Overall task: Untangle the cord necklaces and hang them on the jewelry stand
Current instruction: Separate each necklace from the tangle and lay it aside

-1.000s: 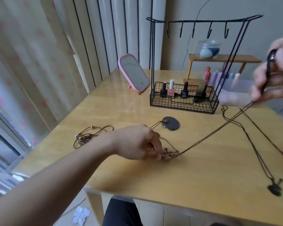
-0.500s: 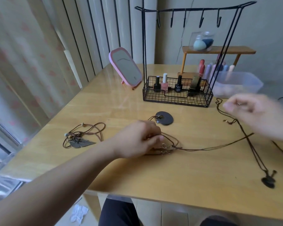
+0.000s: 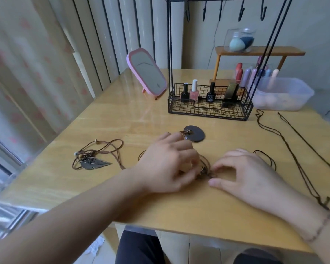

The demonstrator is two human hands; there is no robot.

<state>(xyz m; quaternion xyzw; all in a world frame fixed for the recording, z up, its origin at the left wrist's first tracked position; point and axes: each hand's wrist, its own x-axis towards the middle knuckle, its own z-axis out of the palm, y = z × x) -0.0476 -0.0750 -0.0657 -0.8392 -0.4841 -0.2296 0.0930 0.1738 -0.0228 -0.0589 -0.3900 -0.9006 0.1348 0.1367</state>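
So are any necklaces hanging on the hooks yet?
No, the hooks in view are all bare. The leaf necklace and the dark cord necklace lie on the table.

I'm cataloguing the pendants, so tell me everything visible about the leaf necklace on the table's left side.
The leaf necklace lies flat on the wooden table, left of both hands and touched by neither. Its dark grey, metallic-looking leaf pendant points right. A thin brown cord loops loosely around and behind it, strung with a few small pale beads. It is not on the stand.
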